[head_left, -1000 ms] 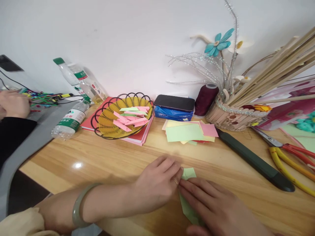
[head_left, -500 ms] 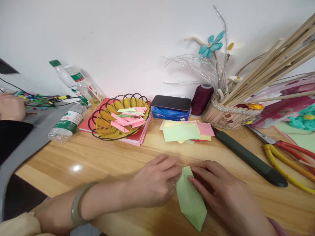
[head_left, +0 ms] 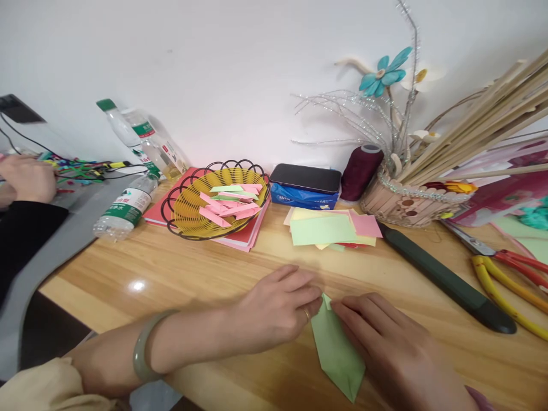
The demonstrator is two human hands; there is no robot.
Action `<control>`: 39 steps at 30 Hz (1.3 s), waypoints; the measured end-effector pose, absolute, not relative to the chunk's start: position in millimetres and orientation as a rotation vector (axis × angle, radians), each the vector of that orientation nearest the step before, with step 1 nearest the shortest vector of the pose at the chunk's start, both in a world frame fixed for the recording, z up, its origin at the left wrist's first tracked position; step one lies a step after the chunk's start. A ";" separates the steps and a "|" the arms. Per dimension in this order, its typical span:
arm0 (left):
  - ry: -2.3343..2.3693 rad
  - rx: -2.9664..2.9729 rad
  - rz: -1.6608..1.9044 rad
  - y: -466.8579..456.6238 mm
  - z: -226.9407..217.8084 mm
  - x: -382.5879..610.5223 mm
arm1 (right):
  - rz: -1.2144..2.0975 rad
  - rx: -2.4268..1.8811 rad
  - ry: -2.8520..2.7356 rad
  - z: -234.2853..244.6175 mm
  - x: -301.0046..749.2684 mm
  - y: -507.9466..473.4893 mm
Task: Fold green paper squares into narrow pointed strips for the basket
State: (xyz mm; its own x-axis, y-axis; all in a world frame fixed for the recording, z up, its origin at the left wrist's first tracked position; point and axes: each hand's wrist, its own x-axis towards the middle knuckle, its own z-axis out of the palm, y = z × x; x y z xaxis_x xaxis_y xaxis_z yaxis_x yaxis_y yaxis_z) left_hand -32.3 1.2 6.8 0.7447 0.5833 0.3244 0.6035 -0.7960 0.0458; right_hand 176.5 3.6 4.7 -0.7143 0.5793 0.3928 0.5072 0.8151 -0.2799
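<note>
A folded light-green paper [head_left: 336, 351] lies flat on the wooden table [head_left: 192, 274], pointed at both ends. My left hand [head_left: 274, 308], with a ring and a jade bangle on the wrist, pinches the paper's far tip with curled fingers. My right hand [head_left: 385, 337] presses its fingertips on the paper's right edge near the same tip. Both hands meet at the top point of the paper.
A yellow wire basket [head_left: 188, 208] holds folded pink and green strips. Loose coloured sheets [head_left: 329, 228], a phone on a blue tissue pack [head_left: 305, 185], a thread spool [head_left: 358, 171], a long dark-green tool [head_left: 445, 279], scissors [head_left: 496, 262] and water bottles [head_left: 126, 205] lie beyond. Another person's hand [head_left: 25, 180] is far left.
My right hand slid up off the paper's body to its far tip, uncovering the long pointed green shape. The left hand stayed pinching the tip.
</note>
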 end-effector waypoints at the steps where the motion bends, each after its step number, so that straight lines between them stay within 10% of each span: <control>1: -0.979 -2.876 -0.503 1.3 7.2 -32.3 | 0.216 -0.802 -2.533 3.6 176.5 3.3; 39: -0.946 -2.822 -0.619 -5.6 0.6 -28.4 | 0.101 -0.735 -2.604 4.3 175.5 6.2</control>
State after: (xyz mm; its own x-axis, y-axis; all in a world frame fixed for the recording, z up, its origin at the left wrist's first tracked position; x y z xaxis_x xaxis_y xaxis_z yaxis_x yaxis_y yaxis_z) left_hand -28.4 -5.6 0.6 0.7239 0.5558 0.4086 0.5969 -0.8016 0.0329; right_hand 175.5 6.2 4.3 -0.7669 0.5138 0.3846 0.4824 0.8567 -0.1825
